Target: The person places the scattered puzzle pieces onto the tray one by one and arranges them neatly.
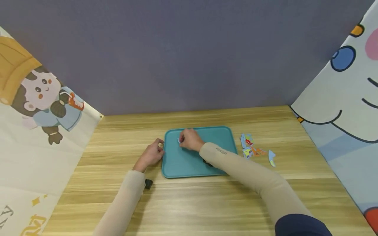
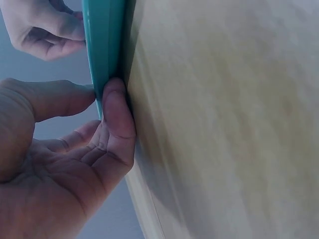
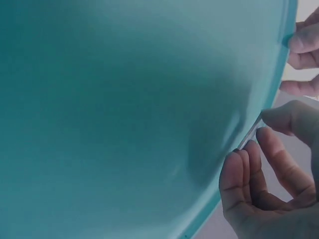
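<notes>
A teal rectangular tray (image 1: 186, 166) lies on the wooden table. My left hand (image 1: 151, 153) is at its left edge; in the left wrist view the thumb and index finger pinch the tray's rim (image 2: 103, 45). Over the upper left part of the tray, my right hand (image 1: 191, 140) pinches a small, thin, flat piece (image 3: 250, 132), seen edge-on in the right wrist view. Only a pale blue corner of this piece (image 1: 178, 140) shows in the head view, and the fingers hide the rest.
To the right of the tray lie several colourful flat puzzle pieces (image 1: 247, 152), with one blue piece (image 1: 271, 158) a little apart from them. A grey wall (image 1: 189, 65) stands behind the table (image 1: 189, 203), and printed panels (image 1: 330, 98) flank it.
</notes>
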The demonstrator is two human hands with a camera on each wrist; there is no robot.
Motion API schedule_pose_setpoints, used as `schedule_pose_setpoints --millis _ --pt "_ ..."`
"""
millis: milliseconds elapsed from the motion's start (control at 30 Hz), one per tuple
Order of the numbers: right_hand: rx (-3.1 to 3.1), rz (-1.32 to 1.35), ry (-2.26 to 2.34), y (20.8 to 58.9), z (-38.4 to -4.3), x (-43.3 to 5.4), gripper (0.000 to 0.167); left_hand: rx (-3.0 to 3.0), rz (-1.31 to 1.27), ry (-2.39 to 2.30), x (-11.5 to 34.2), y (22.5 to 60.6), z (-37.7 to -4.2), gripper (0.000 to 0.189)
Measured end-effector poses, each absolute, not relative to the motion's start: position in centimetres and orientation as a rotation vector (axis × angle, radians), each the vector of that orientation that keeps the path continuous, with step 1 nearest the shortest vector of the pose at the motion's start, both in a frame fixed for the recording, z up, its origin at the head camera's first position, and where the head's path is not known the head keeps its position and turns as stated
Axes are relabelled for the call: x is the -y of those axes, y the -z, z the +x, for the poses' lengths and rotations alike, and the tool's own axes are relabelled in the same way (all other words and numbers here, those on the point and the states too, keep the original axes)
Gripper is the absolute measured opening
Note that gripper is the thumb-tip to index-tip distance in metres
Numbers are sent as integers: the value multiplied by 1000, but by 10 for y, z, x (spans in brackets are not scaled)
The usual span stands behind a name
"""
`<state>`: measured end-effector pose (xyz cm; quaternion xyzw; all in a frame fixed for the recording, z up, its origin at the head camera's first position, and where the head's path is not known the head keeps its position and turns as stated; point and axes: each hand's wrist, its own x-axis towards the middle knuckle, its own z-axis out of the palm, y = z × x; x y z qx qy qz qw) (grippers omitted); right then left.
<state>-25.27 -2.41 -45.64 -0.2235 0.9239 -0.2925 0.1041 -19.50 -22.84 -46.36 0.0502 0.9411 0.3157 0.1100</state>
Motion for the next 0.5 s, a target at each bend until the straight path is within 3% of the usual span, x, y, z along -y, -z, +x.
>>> schedule_pose_setpoints --millis 500 --pt "-2759 -652 921 469 -262 49 8 -2786 166 -892 227 468 -194 45"
